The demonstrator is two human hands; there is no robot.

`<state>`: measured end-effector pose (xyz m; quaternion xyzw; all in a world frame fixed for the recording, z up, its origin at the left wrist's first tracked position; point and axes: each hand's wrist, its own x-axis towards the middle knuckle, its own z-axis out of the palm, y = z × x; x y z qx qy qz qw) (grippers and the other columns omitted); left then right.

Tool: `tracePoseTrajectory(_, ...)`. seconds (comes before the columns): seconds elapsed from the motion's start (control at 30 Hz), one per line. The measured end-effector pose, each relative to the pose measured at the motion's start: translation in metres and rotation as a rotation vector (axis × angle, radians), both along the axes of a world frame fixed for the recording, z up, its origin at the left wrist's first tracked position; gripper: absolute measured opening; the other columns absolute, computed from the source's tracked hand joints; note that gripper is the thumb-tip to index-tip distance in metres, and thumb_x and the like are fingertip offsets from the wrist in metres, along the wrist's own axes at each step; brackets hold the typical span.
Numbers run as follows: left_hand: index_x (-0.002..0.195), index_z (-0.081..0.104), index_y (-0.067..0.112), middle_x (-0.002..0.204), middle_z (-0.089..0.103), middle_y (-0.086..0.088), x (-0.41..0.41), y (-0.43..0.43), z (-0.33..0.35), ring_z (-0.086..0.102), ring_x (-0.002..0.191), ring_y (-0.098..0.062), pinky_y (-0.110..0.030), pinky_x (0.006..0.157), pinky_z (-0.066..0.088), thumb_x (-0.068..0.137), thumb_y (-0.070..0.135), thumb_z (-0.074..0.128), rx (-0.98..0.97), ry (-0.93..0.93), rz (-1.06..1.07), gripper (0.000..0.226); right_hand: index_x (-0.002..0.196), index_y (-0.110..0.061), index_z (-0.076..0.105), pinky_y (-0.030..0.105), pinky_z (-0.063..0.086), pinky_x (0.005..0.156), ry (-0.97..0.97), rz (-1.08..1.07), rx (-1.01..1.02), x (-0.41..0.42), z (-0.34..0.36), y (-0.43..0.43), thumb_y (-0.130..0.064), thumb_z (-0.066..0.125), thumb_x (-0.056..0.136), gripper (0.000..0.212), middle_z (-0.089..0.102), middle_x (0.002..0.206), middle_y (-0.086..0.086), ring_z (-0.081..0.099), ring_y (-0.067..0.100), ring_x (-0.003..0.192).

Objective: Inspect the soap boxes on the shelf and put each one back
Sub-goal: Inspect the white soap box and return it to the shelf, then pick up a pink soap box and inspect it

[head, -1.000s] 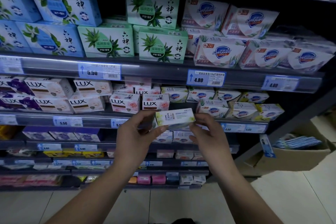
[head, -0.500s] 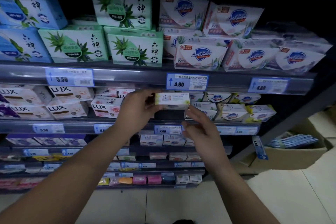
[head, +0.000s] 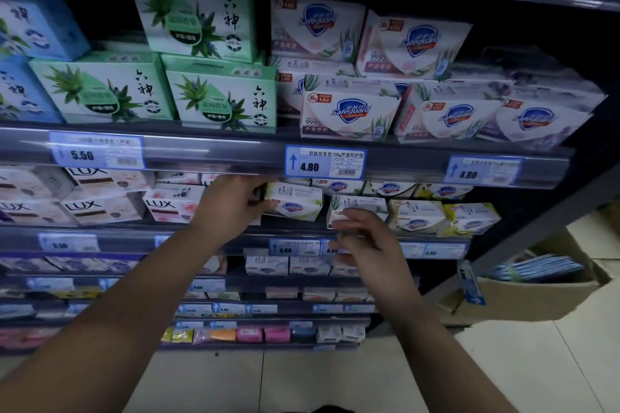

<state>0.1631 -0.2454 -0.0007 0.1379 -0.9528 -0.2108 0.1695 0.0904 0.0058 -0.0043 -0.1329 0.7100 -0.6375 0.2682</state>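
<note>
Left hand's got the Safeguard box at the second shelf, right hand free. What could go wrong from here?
1. The left hand has its grip on one end only of the Safeguard box, which looks slightly tilted. Released now, it may tip off the shelf lip.
2. The slot between the LUX box and the neighbouring box looks tight, so pushing in could shove either askew.
3. The right hand hovers close to that neighbouring box and might knock it.

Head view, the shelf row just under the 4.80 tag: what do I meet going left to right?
White LUX soap boxes → pink-flowered LUX soap box → left hand → white-and-green Safeguard soap box in its grip → right hand → yellow-green Safeguard soap box at the row's right end.
</note>
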Motion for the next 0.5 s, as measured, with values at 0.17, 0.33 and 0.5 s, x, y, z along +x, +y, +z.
tracePoseTrajectory(0.17, 0.125, 0.074, 0.019, 0.110, 0.079, -0.007, 0.002, 0.001, -0.002, 0.075, 0.095, -0.027, -0.030, 0.088, 0.054, 0.070, 0.030, 0.093, -0.097, -0.021, -0.036, 0.060, 0.121, -0.025, 0.062, 0.020, 0.058, 0.070, 0.027, 0.036, 0.033, 0.001, 0.000, -0.005, -0.003, 0.052, 0.103, 0.030, 0.071, 0.113, -0.001, 0.074, 0.015, 0.089)
tracePoseTrajectory(0.33, 0.125, 0.071, 0.011, 0.113, 0.073, -0.019, 0.027, -0.017, -0.010, 0.065, 0.107, -0.042, -0.050, 0.095, 0.052, 0.063, 0.033, 0.096, -0.168, -0.036, 0.138, 0.070, 0.119, -0.023, 0.061, 0.026, 0.058, 0.074, 0.030, 0.036, 0.012, 0.007, 0.002, -0.010, -0.003, 0.053, 0.103, 0.027, 0.072, 0.112, 0.001, 0.075, 0.017, 0.086)
tracePoseTrajectory(0.5, 0.122, 0.073, 0.010, 0.125, 0.070, -0.013, 0.039, -0.022, -0.008, 0.060, 0.116, -0.042, -0.051, 0.100, 0.045, 0.069, 0.022, 0.093, -0.237, -0.048, 0.141, 0.058, 0.116, -0.022, 0.060, 0.026, 0.059, 0.073, 0.027, 0.056, -0.003, 0.020, 0.005, -0.020, -0.006, 0.055, 0.103, 0.022, 0.072, 0.111, 0.001, 0.075, 0.019, 0.086)
